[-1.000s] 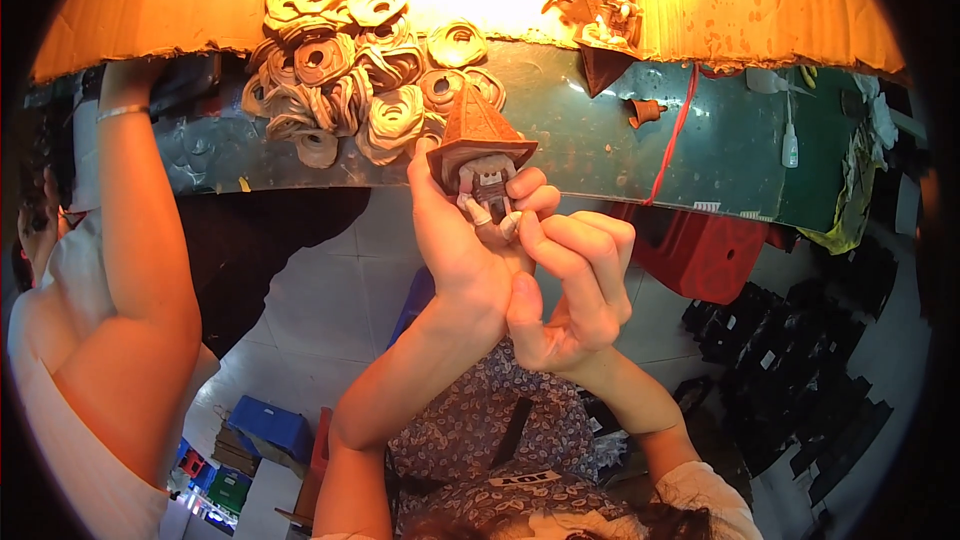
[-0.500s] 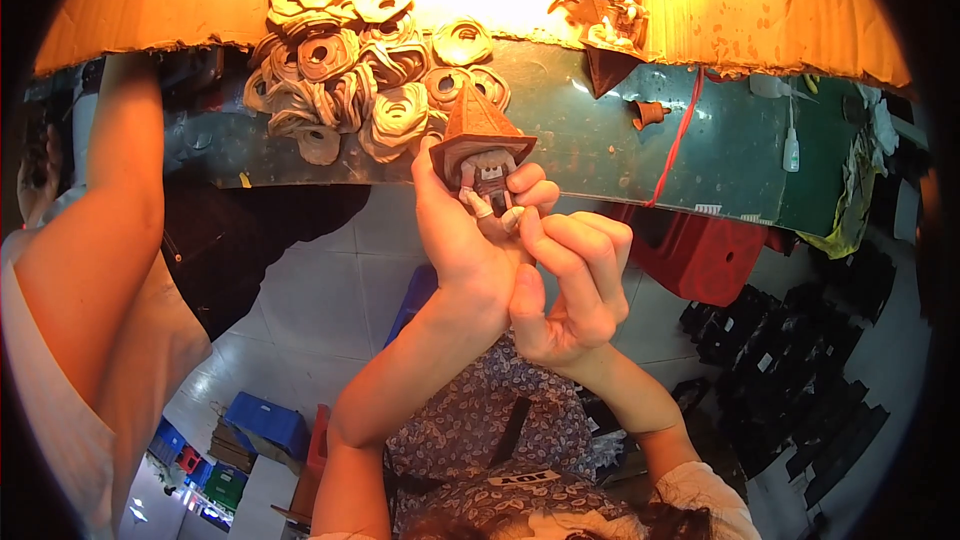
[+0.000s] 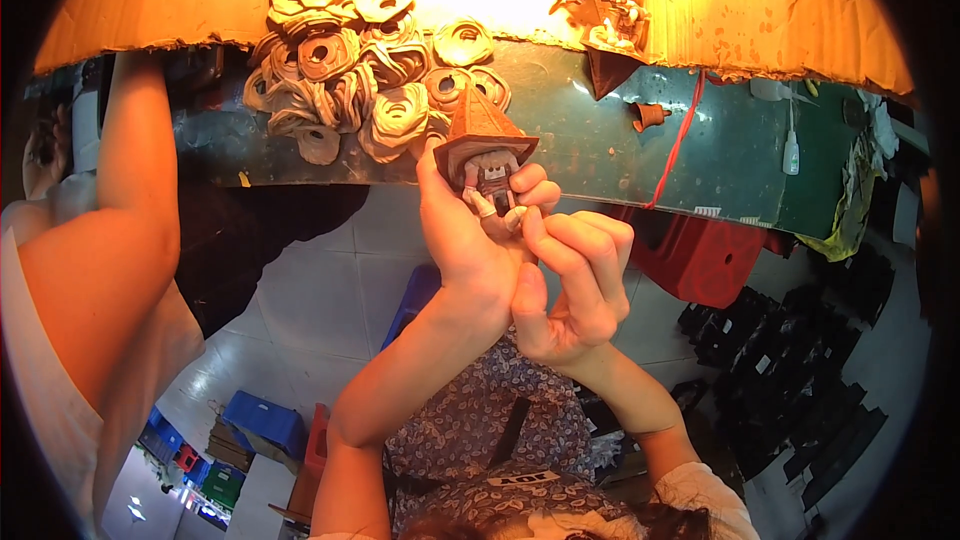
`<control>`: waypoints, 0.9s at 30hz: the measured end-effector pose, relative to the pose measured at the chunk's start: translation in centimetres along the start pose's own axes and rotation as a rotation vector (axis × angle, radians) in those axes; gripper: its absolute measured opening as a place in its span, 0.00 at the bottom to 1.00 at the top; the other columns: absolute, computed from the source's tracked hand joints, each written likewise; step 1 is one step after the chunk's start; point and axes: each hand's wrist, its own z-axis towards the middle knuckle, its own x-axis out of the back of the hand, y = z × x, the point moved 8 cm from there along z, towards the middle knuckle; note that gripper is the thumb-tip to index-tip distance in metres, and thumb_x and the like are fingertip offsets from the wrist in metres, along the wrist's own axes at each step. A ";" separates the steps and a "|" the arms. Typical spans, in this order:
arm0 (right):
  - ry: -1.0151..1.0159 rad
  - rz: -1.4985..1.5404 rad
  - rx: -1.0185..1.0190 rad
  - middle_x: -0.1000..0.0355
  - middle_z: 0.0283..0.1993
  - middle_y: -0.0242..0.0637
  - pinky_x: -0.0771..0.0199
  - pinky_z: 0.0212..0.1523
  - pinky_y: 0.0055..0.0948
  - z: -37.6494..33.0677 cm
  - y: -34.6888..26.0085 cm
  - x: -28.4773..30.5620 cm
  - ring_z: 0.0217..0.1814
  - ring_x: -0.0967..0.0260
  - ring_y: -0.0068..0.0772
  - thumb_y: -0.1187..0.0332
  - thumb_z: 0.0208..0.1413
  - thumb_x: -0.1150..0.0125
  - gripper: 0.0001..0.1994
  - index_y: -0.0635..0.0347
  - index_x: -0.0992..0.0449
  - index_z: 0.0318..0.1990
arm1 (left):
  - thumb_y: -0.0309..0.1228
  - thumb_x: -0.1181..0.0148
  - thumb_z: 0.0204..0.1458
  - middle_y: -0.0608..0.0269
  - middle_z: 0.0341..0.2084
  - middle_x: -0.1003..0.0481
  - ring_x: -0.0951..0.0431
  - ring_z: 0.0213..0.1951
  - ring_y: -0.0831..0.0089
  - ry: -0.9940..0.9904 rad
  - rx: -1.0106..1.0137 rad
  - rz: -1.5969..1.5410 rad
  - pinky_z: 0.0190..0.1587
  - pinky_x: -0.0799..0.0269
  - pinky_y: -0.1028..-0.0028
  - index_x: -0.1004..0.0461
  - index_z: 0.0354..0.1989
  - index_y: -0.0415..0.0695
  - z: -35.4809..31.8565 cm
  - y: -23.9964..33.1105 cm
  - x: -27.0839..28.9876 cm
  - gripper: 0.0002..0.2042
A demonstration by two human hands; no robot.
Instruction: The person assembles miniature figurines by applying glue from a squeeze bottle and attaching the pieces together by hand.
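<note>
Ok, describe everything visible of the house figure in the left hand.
The house figure has a pointed, faceted brown roof with flared eaves, over a greyish front with pale pieces below. It looks moulded. The left hand holds it, roof toward the picture's top; the right hand is at its lower edge, contact unclear.

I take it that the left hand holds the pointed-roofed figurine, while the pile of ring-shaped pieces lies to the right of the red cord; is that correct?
Not quite: in the head view, the pile of ring-shaped pieces lies to the left of the red cord. The left hand does hold the pointed-roofed figurine.
</note>
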 end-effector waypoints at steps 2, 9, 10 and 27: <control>-0.002 -0.003 0.000 0.30 0.34 0.42 0.32 0.35 0.30 0.0 0.1 0.0 0.36 0.37 0.38 0.77 0.34 0.43 0.15 0.72 0.24 0.35 | 0.50 0.60 0.56 0.66 0.23 0.39 0.41 0.22 0.73 0.001 0.009 0.001 0.24 0.41 0.74 0.39 0.33 0.45 0.0 -0.1 0.0 0.18; -0.056 0.202 -0.113 0.32 0.38 0.43 0.34 0.37 0.28 0.4 2.4 -0.7 0.38 0.37 0.38 0.76 0.35 0.40 0.24 0.70 0.29 0.46 | 0.51 0.60 0.55 0.65 0.20 0.38 0.39 0.22 0.73 0.082 -0.062 0.136 0.25 0.39 0.71 0.38 0.32 0.48 -1.0 0.7 -0.9 0.18; -0.057 0.201 -0.114 0.32 0.38 0.43 0.34 0.37 0.28 0.5 2.3 -0.7 0.38 0.37 0.38 0.76 0.35 0.40 0.24 0.70 0.29 0.46 | 0.52 0.60 0.55 0.65 0.19 0.38 0.38 0.22 0.73 0.090 -0.043 0.180 0.26 0.38 0.71 0.38 0.32 0.48 -1.2 0.6 -1.0 0.18; -0.132 0.225 -0.234 0.32 0.37 0.41 0.33 0.36 0.27 1.4 1.9 -0.5 0.38 0.37 0.36 0.80 0.31 0.36 0.20 0.65 0.26 0.39 | 0.56 0.68 0.56 0.62 0.29 0.30 0.30 0.31 0.68 0.037 -0.037 0.287 0.30 0.30 0.66 0.34 0.40 0.47 -2.1 0.4 -0.4 0.25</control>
